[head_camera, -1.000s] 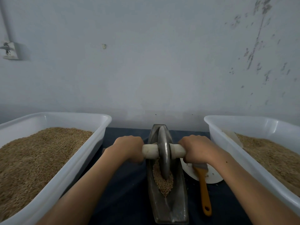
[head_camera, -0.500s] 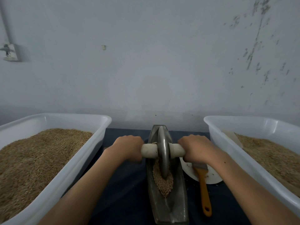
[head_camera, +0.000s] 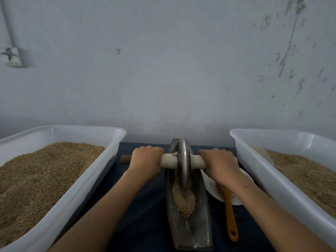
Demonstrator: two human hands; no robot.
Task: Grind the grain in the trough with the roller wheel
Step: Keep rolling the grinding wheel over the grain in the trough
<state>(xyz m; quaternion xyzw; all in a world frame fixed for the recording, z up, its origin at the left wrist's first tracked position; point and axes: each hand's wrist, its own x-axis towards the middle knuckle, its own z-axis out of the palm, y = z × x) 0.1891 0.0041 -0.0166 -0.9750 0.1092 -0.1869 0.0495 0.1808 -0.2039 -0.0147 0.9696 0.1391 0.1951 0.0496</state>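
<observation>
1. Two hands are engaged: left hand [head_camera: 145, 160] and right hand [head_camera: 219, 163] are each clenched round the axle handle [head_camera: 169, 160] on either side of the roller wheel [head_camera: 183, 160]
2. Wheel is seated in the trough [head_camera: 189, 231], toward its far end; grain [head_camera: 183, 199] is heaped on the near side
3. Step judged: mid-grind; a pull back through the heap under downward pressure is called for next
4. No brands or writing can be read
</observation>
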